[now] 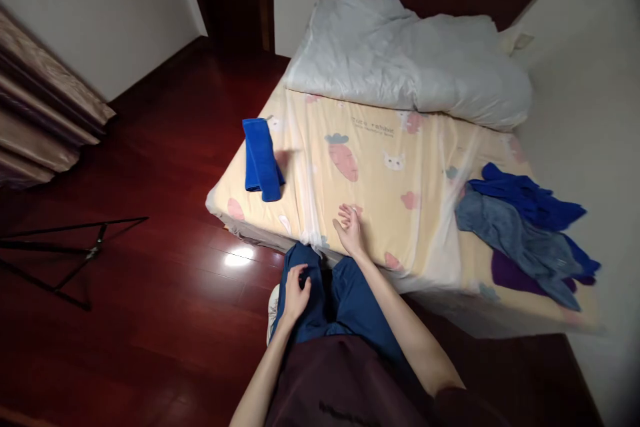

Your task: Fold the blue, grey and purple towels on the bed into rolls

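My right hand (349, 227) hovers open, palm turned inward, over the near edge of the bed (400, 167), with nothing in it. My left hand (296, 291) rests on my thigh against my blue trousers, its fingers loosely curled and empty. A folded blue towel (261, 159) lies on the bed's left side, well out of reach of either hand. A loose pile of blue, grey and purple cloths (525, 230) lies on the bed's right side.
A white duvet (410, 57) is bunched at the head of the bed. The yellow sheet has carrot and cat prints. Dark red wooden floor lies to the left, with black tripod legs (75, 250) and a curtain (45, 113) at the far left.
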Motion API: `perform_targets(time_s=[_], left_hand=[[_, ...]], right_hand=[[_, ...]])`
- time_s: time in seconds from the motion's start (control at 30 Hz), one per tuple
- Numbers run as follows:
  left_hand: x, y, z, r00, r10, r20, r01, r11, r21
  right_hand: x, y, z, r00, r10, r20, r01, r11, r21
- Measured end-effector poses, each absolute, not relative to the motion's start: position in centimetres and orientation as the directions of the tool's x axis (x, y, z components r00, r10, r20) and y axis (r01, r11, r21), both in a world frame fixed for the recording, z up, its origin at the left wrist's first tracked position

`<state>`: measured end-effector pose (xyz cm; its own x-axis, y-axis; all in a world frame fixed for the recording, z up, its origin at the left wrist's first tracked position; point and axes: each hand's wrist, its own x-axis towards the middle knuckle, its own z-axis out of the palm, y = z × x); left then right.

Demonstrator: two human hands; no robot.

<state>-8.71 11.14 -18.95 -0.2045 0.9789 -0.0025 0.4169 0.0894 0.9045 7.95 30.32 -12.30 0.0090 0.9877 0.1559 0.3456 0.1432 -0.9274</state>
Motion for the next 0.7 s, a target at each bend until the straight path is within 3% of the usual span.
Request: perform_targets(time_s=[0.13,0.33,0.47,0.7], left_hand=[[-7.3,10.5,-19.0,-0.047,0.998,-0.033,0.451,0.051,0.891],[-7.1,16.6,-16.7,0.079,0.992,0.103,0.56,-0.13,0.818],[-4.7,17.2,-16.8,0.18,0.981,0.078,0.589,-0.171,0.79],[-1.4,10.5,-16.5,0.323,0.945,-0.046,0.576,-0.158,0.802]], right_hand=[[18.1,26.9,-16.4,0.142,0.989,-0.048,0.357,-0.096,-0.929],[28.4,24.3,-17.5,0.409,0.902,-0.135,0.32,-0.281,-0.905],[31.6,23.1,-18.0,0.451,0.876,-0.172,0.211,-0.292,-0.933],[37.5,22.7,-18.5,0.551,0.813,-0.191,0.076,-0.276,-0.958]])
